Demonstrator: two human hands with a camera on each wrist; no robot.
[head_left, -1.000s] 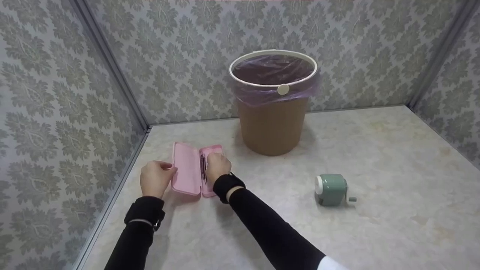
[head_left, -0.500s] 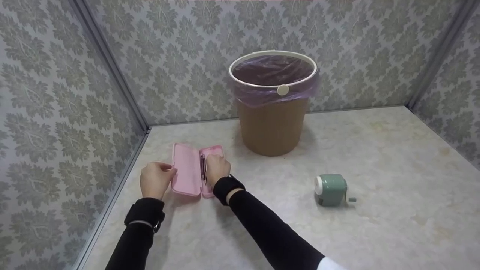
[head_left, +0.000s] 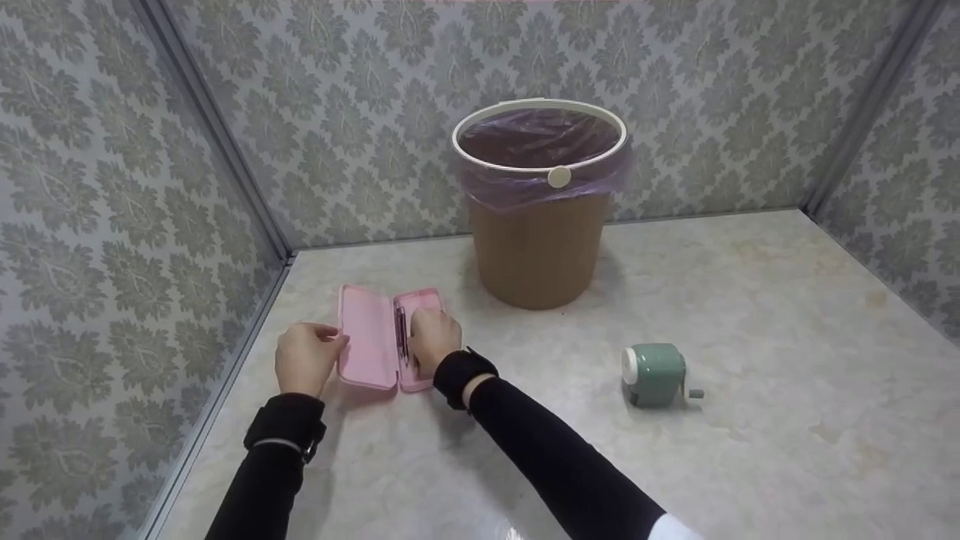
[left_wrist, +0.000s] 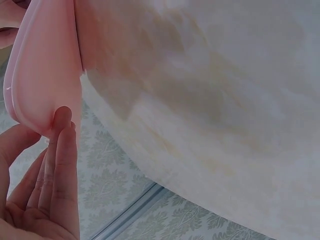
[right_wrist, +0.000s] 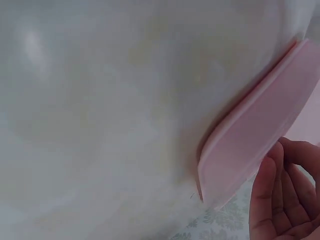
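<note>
A pink pencil case (head_left: 367,337) lies open on the table at the left, its lid tilted up on the left side. My left hand (head_left: 306,358) pinches the lid's outer edge between thumb and fingers; in the left wrist view, fingertips (left_wrist: 62,117) press against the pink lid. My right hand (head_left: 435,337) reaches into the case's tray (head_left: 414,384) with bent fingers. Dark slim pens (head_left: 403,337) lie along the hinge side, beside that hand. In the right wrist view, the case wall (right_wrist: 245,127) hides the right fingertips, so anything between them cannot be seen.
A brown waste bin (head_left: 536,247) with a white rim and purple liner stands behind the case, to its right. Farther right sits a green crank pencil sharpener (head_left: 656,375). Patterned wall panels (head_left: 360,150) enclose the table (head_left: 750,300) at the back and sides.
The head view has shifted slightly, so the bin, sharpener and case appear a little farther left. Both hands stay at the pencil case, with hardly any visible movement.
</note>
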